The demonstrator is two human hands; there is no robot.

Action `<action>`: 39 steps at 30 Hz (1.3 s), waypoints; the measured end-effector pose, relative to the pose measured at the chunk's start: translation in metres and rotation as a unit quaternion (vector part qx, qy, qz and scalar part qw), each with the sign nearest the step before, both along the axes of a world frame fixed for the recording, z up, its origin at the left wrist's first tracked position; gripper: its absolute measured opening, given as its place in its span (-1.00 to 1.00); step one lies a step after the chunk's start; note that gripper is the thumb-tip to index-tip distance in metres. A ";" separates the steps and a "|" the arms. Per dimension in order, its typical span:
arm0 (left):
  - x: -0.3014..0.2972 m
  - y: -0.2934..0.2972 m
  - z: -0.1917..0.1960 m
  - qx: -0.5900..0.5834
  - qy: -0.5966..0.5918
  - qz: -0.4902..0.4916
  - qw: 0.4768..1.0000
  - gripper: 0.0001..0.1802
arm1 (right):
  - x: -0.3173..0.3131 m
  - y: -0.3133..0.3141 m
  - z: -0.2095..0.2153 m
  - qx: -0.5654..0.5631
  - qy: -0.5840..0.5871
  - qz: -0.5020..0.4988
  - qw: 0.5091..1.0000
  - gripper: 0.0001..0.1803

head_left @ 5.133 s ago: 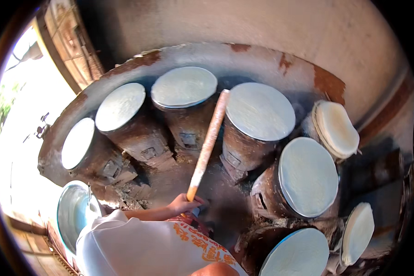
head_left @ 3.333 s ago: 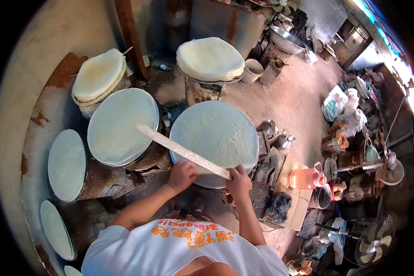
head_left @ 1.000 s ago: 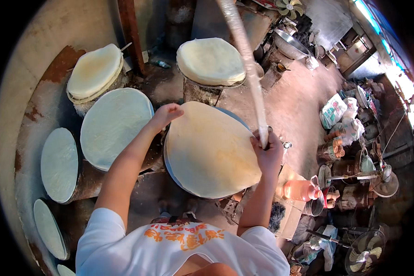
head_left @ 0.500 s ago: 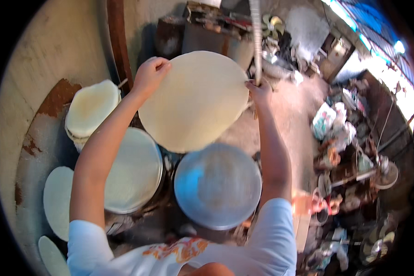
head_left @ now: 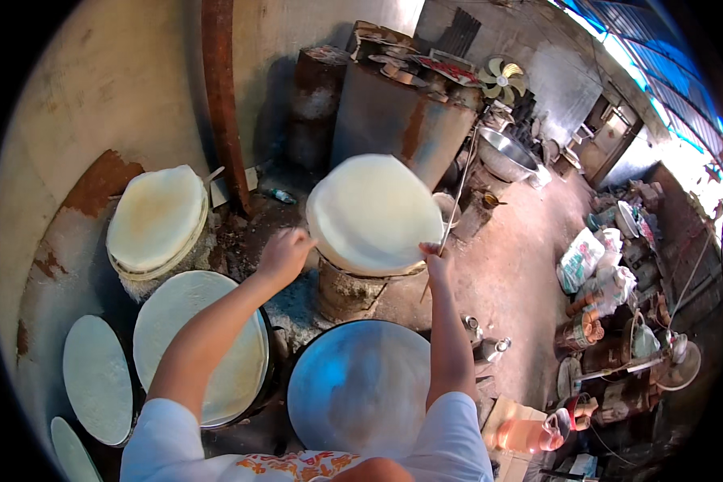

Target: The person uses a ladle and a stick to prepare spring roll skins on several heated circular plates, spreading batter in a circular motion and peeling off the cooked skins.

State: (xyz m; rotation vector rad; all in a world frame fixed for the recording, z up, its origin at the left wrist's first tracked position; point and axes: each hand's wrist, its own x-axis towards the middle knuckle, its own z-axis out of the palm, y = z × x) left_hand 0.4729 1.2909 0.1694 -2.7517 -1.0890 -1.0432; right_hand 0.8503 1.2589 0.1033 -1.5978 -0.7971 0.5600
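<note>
A thin, round, pale flatbread sheet [head_left: 371,205] lies over a round drum-like stand [head_left: 345,291] ahead of me, its surface slightly wavy. The thumb and fingers of my left hand [head_left: 284,257] are pinched together at the sheet's near left edge. At the near right edge, my right hand [head_left: 436,261] is closed, gripping the rim of the sheet along with a long thin stick [head_left: 460,189] that slants upward. Just in front of my body sits a round, smooth metal griddle [head_left: 357,381] with a bluish shine. Whether other sheets lie beneath this one is hard to tell.
On the left, a stack of pale round sheets [head_left: 154,221] rests on a support. Nearer are a large pale-topped round pan [head_left: 189,337] and another pale disc [head_left: 96,377]. A rusty barrel [head_left: 313,108], metal basin [head_left: 508,157], kettle [head_left: 490,349] and plastic bags [head_left: 582,261] stand around.
Both hands have come down and nearer with the flatbread sheet, from raised in the air to over the drum-like stand. The stick in my right hand has tilted. My view has shifted.
</note>
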 end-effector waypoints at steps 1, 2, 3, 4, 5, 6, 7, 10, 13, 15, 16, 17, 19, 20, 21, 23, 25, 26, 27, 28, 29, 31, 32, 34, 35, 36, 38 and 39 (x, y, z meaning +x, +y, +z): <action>-0.013 -0.012 0.000 -0.001 0.009 -0.008 1.000 -0.77 | 0.009 -0.001 -0.010 0.019 0.010 0.013 1.000 -0.89; -0.035 -0.024 0.000 -0.005 0.020 -0.009 1.000 -0.76 | 0.009 0.001 -0.019 0.035 0.024 0.031 0.999 -0.86; -0.065 -0.030 -0.003 -0.013 0.029 0.003 0.999 -0.76 | 0.000 0.004 -0.025 0.027 0.033 0.042 0.998 -0.86; -0.099 -0.038 -0.007 -0.015 0.050 0.015 0.999 -0.79 | -0.010 0.008 -0.027 0.044 0.047 0.069 0.996 -0.85; -0.126 -0.049 -0.010 -0.018 0.066 0.029 0.997 -0.82 | -0.019 0.013 -0.024 0.059 0.058 0.097 0.992 -0.84; -0.150 -0.061 -0.010 -0.037 0.088 0.075 0.993 -0.83 | -0.029 0.015 -0.024 0.022 0.015 0.068 0.997 -0.85; -0.170 -0.070 -0.010 -0.063 0.110 0.116 0.985 -0.84 | -0.022 0.009 -0.028 0.030 -0.101 0.078 0.991 -0.84; -0.209 -0.106 0.013 -0.086 0.049 0.157 0.983 -0.80 | 0.030 -0.026 -0.036 -0.059 -0.088 0.055 0.993 -0.79; -0.295 -0.202 0.014 -0.076 0.029 0.204 0.976 -0.71 | -0.037 -0.083 -0.024 -0.097 -0.071 0.090 0.989 -0.77; -0.317 -0.274 0.003 -0.113 0.042 0.134 0.984 -0.59 | -0.095 -0.127 -0.023 -0.071 -0.015 0.160 0.984 -0.83; -0.314 -0.299 -0.004 -0.153 0.060 0.071 0.984 -0.53 | -0.137 -0.149 -0.013 -0.088 0.063 0.157 0.982 -0.84; -0.312 -0.317 -0.023 -0.200 0.105 0.046 0.973 -0.51 | -0.167 -0.166 -0.012 -0.094 0.062 0.157 0.981 -0.85; -0.302 -0.332 -0.037 -0.199 0.133 0.043 0.970 -0.58 | -0.239 -0.192 0.013 -0.112 0.074 0.171 0.976 -0.86; -0.302 -0.337 -0.053 -0.165 0.119 0.089 0.975 -0.63 | -0.268 -0.208 0.017 -0.113 0.113 0.184 0.970 -0.87; -0.304 -0.334 -0.057 -0.123 0.104 0.130 0.978 -0.67 | -0.294 -0.221 0.020 -0.105 0.152 0.193 0.964 -0.87; -0.312 -0.330 -0.058 -0.113 0.087 0.120 0.982 -0.74 | -0.337 -0.252 0.020 -0.102 0.177 0.191 0.960 -0.87; -0.313 -0.323 -0.064 -0.111 0.055 0.117 0.985 -0.80 | -0.356 -0.272 0.022 -0.107 0.189 0.195 0.956 -0.87; -0.316 -0.314 -0.066 -0.104 0.038 0.083 0.990 -0.83 | -0.362 -0.280 0.023 -0.103 0.206 0.199 0.953 -0.87; -0.318 -0.306 -0.064 -0.092 0.027 0.053 0.994 -0.84 | -0.370 -0.284 0.028 -0.095 0.226 0.206 0.947 -0.87; -0.316 -0.303 -0.062 -0.077 -0.015 0.056 0.995 -0.86 | -0.375 -0.289 0.035 -0.100 0.224 0.196 0.950 -0.86; -0.319 -0.295 -0.056 -0.066 -0.015 0.049 0.996 -0.86 | -0.378 -0.290 0.040 -0.089 0.222 0.191 0.952 -0.86; -0.322 -0.280 -0.040 -0.059 -0.058 0.059 0.995 -0.87 | -0.379 -0.291 0.048 -0.085 0.213 0.172 0.958 -0.87; -0.323 -0.271 -0.032 -0.051 -0.060 0.054 0.995 -0.87 | -0.377 -0.289 0.050 -0.077 0.211 0.170 0.960 -0.87; -0.325 -0.251 -0.013 -0.069 -0.074 0.056 0.993 -0.88 | -0.370 -0.284 0.055 -0.085 0.190 0.153 0.966 -0.88; -0.328 -0.244 -0.005 -0.063 -0.069 0.055 0.994 -0.88 | -0.366 -0.282 0.055 -0.079 0.194 0.153 0.966 -0.88; -0.330 -0.237 0.003 -0.081 -0.056 0.046 0.994 -0.86 | -0.359 -0.280 0.059 -0.076 0.197 0.159 0.964 -0.89; -0.334 -0.224 0.013 -0.097 -0.041 0.038 0.994 -0.84 | -0.352 -0.274 0.067 -0.073 0.205 0.162 0.963 -0.89; -0.338 -0.218 0.016 -0.136 -0.042 0.043 0.989 -0.84 | -0.350 -0.272 0.065 -0.071 0.207 0.161 0.962 -0.89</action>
